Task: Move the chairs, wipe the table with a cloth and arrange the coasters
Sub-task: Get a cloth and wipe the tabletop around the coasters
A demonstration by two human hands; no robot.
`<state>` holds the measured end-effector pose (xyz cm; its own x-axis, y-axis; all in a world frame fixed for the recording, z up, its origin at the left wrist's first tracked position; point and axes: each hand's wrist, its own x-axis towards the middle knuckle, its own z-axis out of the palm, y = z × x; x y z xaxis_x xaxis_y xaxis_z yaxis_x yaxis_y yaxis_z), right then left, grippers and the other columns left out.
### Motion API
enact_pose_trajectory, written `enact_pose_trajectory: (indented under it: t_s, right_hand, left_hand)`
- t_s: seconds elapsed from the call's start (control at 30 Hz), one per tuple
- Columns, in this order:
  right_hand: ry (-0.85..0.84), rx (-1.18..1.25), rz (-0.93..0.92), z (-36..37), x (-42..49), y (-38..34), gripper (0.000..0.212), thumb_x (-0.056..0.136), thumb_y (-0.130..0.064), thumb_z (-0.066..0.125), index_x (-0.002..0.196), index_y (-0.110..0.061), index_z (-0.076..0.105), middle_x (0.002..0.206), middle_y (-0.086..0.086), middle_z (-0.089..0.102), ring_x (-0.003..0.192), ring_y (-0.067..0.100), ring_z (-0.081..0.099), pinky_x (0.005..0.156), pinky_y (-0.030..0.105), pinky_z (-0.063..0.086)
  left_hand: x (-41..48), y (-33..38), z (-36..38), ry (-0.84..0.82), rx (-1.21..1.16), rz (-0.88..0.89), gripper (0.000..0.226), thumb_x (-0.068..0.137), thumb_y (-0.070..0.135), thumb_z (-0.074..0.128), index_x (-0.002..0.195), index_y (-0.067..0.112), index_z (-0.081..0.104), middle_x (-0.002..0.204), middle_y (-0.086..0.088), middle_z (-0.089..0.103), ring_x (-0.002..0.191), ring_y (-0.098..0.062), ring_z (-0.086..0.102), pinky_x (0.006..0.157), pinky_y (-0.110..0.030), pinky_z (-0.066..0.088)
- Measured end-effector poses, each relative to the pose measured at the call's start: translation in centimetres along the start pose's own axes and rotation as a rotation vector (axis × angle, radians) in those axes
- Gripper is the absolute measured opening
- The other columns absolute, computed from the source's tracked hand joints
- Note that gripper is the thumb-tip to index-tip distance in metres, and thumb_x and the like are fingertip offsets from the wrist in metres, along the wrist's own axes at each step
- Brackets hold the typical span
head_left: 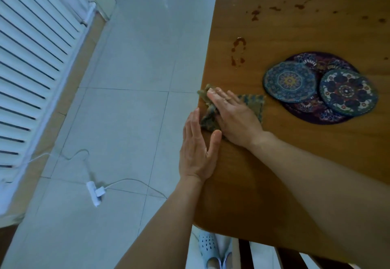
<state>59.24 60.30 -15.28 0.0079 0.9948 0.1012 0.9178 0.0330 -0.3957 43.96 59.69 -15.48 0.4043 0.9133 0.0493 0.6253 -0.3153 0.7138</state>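
A greenish-brown cloth [254, 102] lies bunched at the left edge of the wooden table [306, 163]. My right hand [234, 116] presses flat on the cloth, fingers straight. Just off the table edge, my left hand [198, 152] is held flat with its palm against the rim, beside the cloth. To the right of the cloth, two round patterned coasters, one blue [290, 81] and one dark floral [348, 92], lie overlapping on a larger purple round mat [312, 112]. Reddish-brown stains [238, 52] mark the tabletop beyond the cloth, with more spots [301, 6] further back.
A white power strip [95, 192] with its cord lies on the tiled floor at the left. A white radiator [31, 57] lines the left wall. Dark chair slats [280, 256] show at the bottom under the table edge, next to my slippers [213, 251].
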Motion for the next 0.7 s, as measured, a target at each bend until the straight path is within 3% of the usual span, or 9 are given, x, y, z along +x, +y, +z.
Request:
enact_pose_trajectory:
  t_s: [0.2,0.37,0.47,0.57,0.63,0.7]
  right_hand:
    - [-0.056,0.075,-0.141,0.5,-5.4,-1.7,0.054,0.097,-0.016,0.038,0.150,-0.008,0.032,0.154,0.004,0.037,0.146,0.015,0.024,0.121,0.037,0.019]
    - [-0.112,0.171,-0.131,-0.1,-9.6,-2.3,0.051,0.099,-0.019,0.033,0.150,-0.013,0.034,0.154,0.005,0.037,0.145,0.013,0.027,0.120,0.036,0.022]
    - [-0.132,0.393,0.058,-1.4,-12.4,-3.3,0.047,0.100,-0.015,0.042,0.145,-0.027,0.042,0.150,-0.002,0.042,0.142,0.008,0.029,0.118,0.024,0.020]
    - [-0.137,0.837,0.358,-4.4,-13.5,-4.4,0.035,0.100,-0.012,0.049,0.130,-0.026,0.058,0.129,-0.007,0.059,0.122,0.006,0.053,0.104,0.025,0.045]
    - [-0.043,1.037,0.542,-6.5,-13.5,-4.2,0.036,0.099,-0.013,0.050,0.129,-0.031,0.057,0.126,-0.010,0.059,0.114,0.005,0.057,0.096,0.025,0.051]
    - [0.153,0.966,0.659,-7.4,-13.6,-2.6,0.048,0.098,-0.013,0.052,0.139,-0.035,0.044,0.136,-0.015,0.051,0.121,0.000,0.049,0.103,0.022,0.044]
  left_hand:
    - [-0.1,0.5,-0.2,0.015,-0.020,-0.033,0.076,0.089,0.063,0.028,0.152,0.022,0.021,0.153,0.001,0.035,0.136,-0.011,0.034,0.102,-0.023,0.030]
    - [-0.2,0.3,-0.2,0.002,0.006,-0.040,0.075,0.089,0.065,0.022,0.151,0.023,0.027,0.153,0.000,0.036,0.139,-0.014,0.033,0.106,-0.031,0.031]
    - [-0.1,0.3,-0.2,0.009,-0.004,-0.047,0.076,0.088,0.064,0.021,0.150,0.020,0.032,0.152,-0.001,0.038,0.139,-0.015,0.033,0.110,-0.034,0.031]
    - [-0.1,0.3,-0.3,0.006,-0.005,-0.035,0.077,0.088,0.063,0.020,0.149,0.018,0.033,0.152,-0.002,0.039,0.140,-0.016,0.033,0.113,-0.035,0.030]
    - [-0.1,0.4,-0.3,0.001,-0.001,-0.034,0.077,0.088,0.063,0.020,0.149,0.018,0.033,0.152,-0.002,0.039,0.140,-0.016,0.033,0.112,-0.035,0.030]
    - [-0.1,0.4,-0.3,0.005,0.008,-0.033,0.073,0.090,0.060,0.021,0.149,0.018,0.034,0.152,-0.002,0.039,0.140,-0.017,0.033,0.112,-0.037,0.031]
